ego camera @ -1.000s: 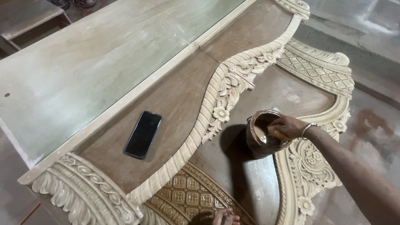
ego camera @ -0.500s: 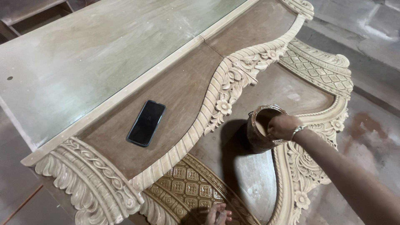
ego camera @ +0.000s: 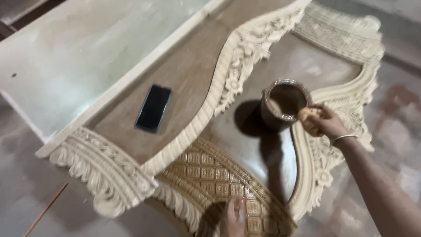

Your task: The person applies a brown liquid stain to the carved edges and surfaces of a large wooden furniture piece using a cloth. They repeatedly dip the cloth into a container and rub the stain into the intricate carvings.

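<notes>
Round tin (ego camera: pixel 284 103), brown liquid inside

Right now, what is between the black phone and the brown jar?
In the head view, a wavy carved wooden border runs between the phone and the jar, then a bare stretch of panel with the jar's shadow.

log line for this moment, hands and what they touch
right hand: wad at jar rim | left hand: flat on carved panel

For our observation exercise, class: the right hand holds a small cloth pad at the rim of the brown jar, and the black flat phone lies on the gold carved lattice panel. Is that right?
Not quite. The head view shows the black flat phone lying on the plain brown wooden board, not the gold carved lattice panel. The right hand does hold a small cloth pad at the brown jar.
</notes>
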